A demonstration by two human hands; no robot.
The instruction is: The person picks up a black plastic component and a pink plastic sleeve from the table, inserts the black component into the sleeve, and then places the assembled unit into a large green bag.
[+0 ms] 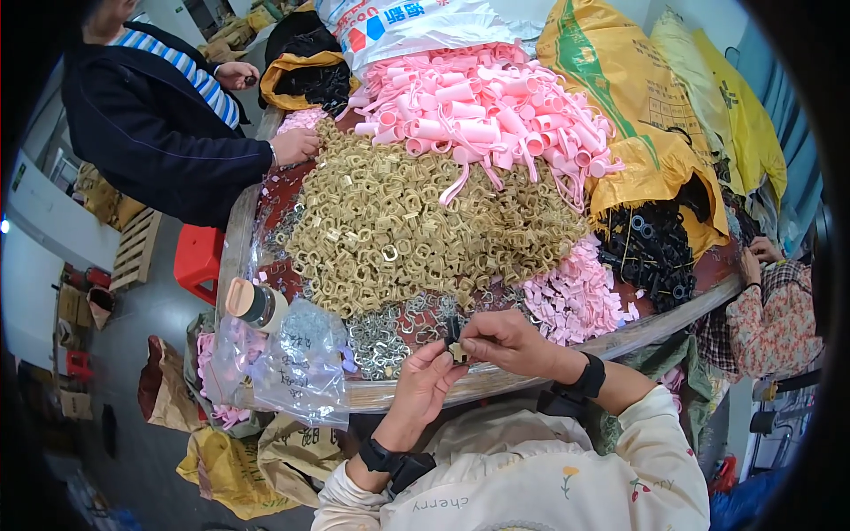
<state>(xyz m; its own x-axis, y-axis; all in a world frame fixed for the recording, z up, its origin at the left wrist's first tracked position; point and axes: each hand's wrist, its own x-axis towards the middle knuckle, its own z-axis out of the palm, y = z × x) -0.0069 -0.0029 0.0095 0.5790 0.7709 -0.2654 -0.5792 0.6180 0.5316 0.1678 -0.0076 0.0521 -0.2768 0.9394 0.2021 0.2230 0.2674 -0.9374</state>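
Close to the near table edge, my two hands meet over a small black plastic part with a tan buckle-shaped piece at its lower end. My left hand pinches this from the left and below. From the right, the closed fingers of my right hand press against the same part; what lies between their tips is partly hidden. Just beyond my hands lie loose silver metal hooks, and past them spreads a large heap of tan buckle-shaped pieces.
Pink tubes with straps pile up at the back; small pink pieces and black parts lie right. A lidded cup and clear plastic bag are left. Co-workers' hands are at both sides.
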